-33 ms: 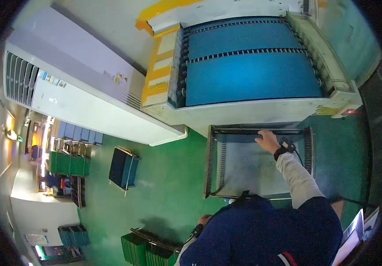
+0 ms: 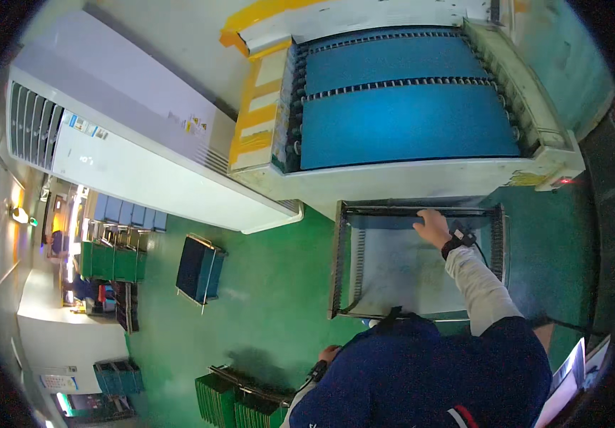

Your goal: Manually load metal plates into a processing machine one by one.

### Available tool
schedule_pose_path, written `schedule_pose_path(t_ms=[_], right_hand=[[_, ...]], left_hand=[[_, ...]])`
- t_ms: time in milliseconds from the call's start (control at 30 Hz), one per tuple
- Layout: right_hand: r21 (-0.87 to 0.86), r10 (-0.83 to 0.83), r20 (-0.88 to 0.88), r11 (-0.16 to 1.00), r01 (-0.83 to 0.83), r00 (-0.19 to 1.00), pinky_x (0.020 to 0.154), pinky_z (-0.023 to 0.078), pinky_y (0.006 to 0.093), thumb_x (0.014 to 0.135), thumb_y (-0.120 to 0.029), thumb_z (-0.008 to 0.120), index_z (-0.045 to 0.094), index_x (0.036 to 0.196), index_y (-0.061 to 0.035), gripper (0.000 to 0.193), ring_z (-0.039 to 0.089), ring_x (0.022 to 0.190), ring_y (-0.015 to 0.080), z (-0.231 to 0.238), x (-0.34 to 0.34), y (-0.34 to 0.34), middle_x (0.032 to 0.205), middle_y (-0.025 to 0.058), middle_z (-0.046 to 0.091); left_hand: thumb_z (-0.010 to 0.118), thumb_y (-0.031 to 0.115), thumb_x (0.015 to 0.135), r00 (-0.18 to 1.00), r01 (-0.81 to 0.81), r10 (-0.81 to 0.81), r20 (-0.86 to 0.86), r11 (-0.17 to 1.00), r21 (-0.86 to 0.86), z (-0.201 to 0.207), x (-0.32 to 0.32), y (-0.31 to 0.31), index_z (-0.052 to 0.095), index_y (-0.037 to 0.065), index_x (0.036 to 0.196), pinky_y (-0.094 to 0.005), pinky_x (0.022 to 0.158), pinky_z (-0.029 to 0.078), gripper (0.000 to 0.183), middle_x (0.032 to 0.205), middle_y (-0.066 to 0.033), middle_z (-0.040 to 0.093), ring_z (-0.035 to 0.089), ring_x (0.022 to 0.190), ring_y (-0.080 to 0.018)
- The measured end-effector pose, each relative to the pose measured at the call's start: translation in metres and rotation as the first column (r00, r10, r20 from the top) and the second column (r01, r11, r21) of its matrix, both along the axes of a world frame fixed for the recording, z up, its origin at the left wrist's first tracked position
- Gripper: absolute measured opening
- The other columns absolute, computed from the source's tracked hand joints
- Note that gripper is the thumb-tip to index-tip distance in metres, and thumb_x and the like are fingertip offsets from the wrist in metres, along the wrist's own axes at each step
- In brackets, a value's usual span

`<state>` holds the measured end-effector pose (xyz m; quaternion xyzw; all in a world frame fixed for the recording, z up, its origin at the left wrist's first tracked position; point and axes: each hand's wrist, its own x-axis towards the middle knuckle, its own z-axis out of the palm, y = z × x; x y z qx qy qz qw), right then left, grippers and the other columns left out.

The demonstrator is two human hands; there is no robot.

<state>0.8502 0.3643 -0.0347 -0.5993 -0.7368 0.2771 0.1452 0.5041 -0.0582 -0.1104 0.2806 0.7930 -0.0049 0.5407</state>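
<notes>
My right hand (image 2: 433, 228) reaches forward to the far top rail of a dark-framed rack (image 2: 335, 264) with slotted sides. Its fingers are bent over that rail, though the fingertips are partly hidden. Within the rack, a blue panel (image 2: 386, 222) stands at the far side, just below the rail. My left hand (image 2: 330, 353) hangs low beside my body, half covered by my dark blue clothing, and its fingers cannot be made out. Beyond the rack, blue panels (image 2: 407, 125) lie flat on the rollers of a conveyor machine (image 2: 421, 178).
A tall white air conditioner (image 2: 143, 171) stands left of the machine. A small cart of dark panels (image 2: 200, 269) is on the green floor (image 2: 272, 285). Green panels (image 2: 218, 399) stand in a rack near my left hand. At lower right is a lit screen (image 2: 567, 381). Loaded racks (image 2: 111, 262) stand farther left.
</notes>
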Motion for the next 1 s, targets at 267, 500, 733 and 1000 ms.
schedule_pose_path(t_ms=[267, 500, 733, 1000], right_hand=[[0.220, 0.078, 0.145, 0.970, -0.109, 0.986, 0.077, 0.041, 0.0443, 0.070, -0.016, 0.066, 0.057, 0.099, -0.0037, 0.033, 0.050, 0.095, 0.0326, 0.005, -0.012, -0.015, 0.101, 0.0143, 0.049], [0.227, 0.096, 0.175, 0.965, -0.135, 0.980, 0.073, 0.039, 0.0445, 0.069, -0.008, 0.066, 0.057, 0.085, -0.0009, 0.020, 0.047, 0.090, 0.0338, 0.014, -0.013, -0.024, 0.097, 0.0134, 0.043], [0.205, 0.113, 0.187, 0.967, -0.151, 0.976, 0.076, 0.039, 0.0440, 0.071, -0.004, 0.063, 0.057, 0.086, 0.0004, 0.017, 0.047, 0.093, 0.0341, 0.010, -0.016, -0.026, 0.101, 0.0154, 0.044], [0.436, 0.086, 0.173, 0.887, -0.155, 0.981, 0.077, 0.039, 0.0447, 0.068, -0.007, 0.061, 0.054, 0.094, -0.0009, 0.027, 0.048, 0.093, 0.0340, -0.007, -0.011, -0.042, 0.109, 0.0150, 0.047]], left_hand=[[0.060, 0.035, 0.082, 0.996, -0.077, 0.072, 0.049, 0.990, 0.114, -0.035, -0.008, -0.033, 0.064, 0.008, 0.107, -0.0342, 0.084, 0.046, 0.037, 0.104, -0.0111, 0.064, 0.061, 0.096, -0.0237], [0.060, 0.033, 0.081, 0.995, -0.093, 0.090, 0.043, 0.992, 0.089, -0.007, 0.003, -0.025, 0.064, 0.007, 0.106, -0.0350, 0.084, 0.046, 0.036, 0.103, -0.0111, 0.065, 0.061, 0.095, -0.0239], [0.060, 0.031, 0.081, 0.990, -0.141, 0.141, 0.006, 0.989, 0.033, -0.017, 0.004, -0.036, 0.064, 0.008, 0.106, -0.0345, 0.085, 0.046, 0.035, 0.104, -0.0109, 0.064, 0.061, 0.095, -0.0231], [0.061, 0.030, 0.078, 0.970, -0.242, 0.241, 0.022, 0.969, 0.039, -0.006, 0.012, -0.031, 0.063, 0.006, 0.108, -0.0341, 0.084, 0.046, 0.038, 0.103, -0.0126, 0.064, 0.061, 0.094, -0.0245]])
